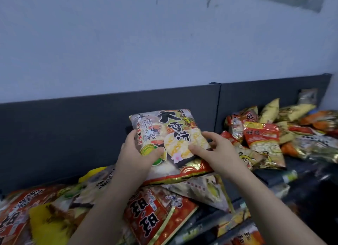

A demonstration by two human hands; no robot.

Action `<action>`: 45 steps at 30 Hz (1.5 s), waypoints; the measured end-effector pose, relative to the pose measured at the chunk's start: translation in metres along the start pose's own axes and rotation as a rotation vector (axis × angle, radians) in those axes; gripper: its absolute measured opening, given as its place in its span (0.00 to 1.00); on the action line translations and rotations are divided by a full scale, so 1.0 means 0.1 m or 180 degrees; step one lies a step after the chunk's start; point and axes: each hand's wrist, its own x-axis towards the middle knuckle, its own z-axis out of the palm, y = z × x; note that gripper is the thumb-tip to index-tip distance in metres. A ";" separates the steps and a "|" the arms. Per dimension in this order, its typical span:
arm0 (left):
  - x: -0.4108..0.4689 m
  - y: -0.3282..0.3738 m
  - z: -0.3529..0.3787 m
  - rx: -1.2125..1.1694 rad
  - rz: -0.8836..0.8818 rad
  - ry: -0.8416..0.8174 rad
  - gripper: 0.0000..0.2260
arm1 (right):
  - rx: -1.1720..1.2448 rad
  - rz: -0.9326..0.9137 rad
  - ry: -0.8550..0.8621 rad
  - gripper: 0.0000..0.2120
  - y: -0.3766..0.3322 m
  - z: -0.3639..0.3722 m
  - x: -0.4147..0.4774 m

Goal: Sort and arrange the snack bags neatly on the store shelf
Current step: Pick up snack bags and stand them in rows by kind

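A large rice-cracker bag (pixel 164 129) with big black characters on a pale, gold-trimmed front stands tilted upright against the dark back panel (pixel 73 125) of the shelf. My left hand (pixel 135 155) grips its lower left edge, thumb across the front. My right hand (pixel 214 151) holds its lower right side, with the thumb on the front. The bag rests on a red and gold bag (pixel 182 173) lying flat beneath it.
Red bags (pixel 161 215) and a yellow bag (pixel 47 224) lie jumbled at the near left. A heap of smaller red, yellow and orange bags (pixel 265 135) covers the shelf at the right. A pale wall rises behind the panel.
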 end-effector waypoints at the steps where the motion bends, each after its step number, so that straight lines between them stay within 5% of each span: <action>1: 0.00 0.07 0.17 0.0012 0.0002 -0.0098 0.39 | -0.0023 0.0043 0.0084 0.30 0.10 -0.16 -0.02; 14: -0.55 1.10 2.92 -0.0385 0.0193 -0.1160 0.25 | -0.0578 0.0606 0.0839 0.33 1.55 -2.61 -0.44; 18: -0.71 1.34 3.72 -0.0443 0.0297 -0.1360 0.38 | -0.0682 0.0735 0.1095 0.35 2.00 -3.27 -0.54; 25: -0.69 1.71 4.94 -0.0352 0.0499 -0.1585 0.39 | -0.0765 0.0923 0.1389 0.35 2.68 -4.15 -0.42; 41: 0.84 2.48 7.72 -0.0036 0.1015 -0.1837 0.30 | -0.0642 0.1152 0.1787 0.39 4.26 -5.81 1.51; 45: 1.26 2.73 8.46 0.0156 0.1170 -0.1829 0.38 | -0.0351 0.1182 0.1799 0.32 4.66 -6.29 2.00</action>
